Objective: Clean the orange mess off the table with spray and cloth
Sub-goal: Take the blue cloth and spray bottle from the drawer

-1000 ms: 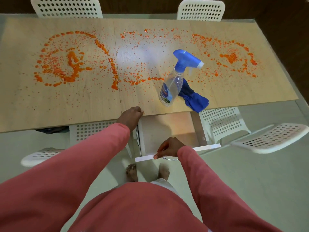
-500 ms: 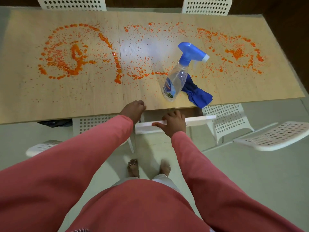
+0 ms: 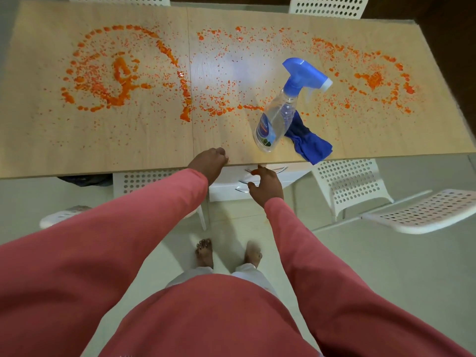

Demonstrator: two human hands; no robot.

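Head view: drawer [image 3: 231,180] under the table's [image 3: 103,150] near edge now pushed shut; right hand [image 3: 265,186] released, relaxed, empty. Left hand [image 3: 210,161] rested curled on that edge. Spray bottle [image 3: 275,122] and blue cloth [image 3: 309,143] untouched near it; orange mess [image 3: 118,81] uncleaned.

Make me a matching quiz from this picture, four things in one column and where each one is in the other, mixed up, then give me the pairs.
1. spray bottle
2. blue cloth
3. left hand
4. right hand

A. resting on the table's near edge
B. below the tabletop, by the white drawers
C. lying at the near edge, one corner overhanging
D. standing amid orange spatter, nozzle pointing right

Pairs: 1-D, 2-C, 3-A, 4-B
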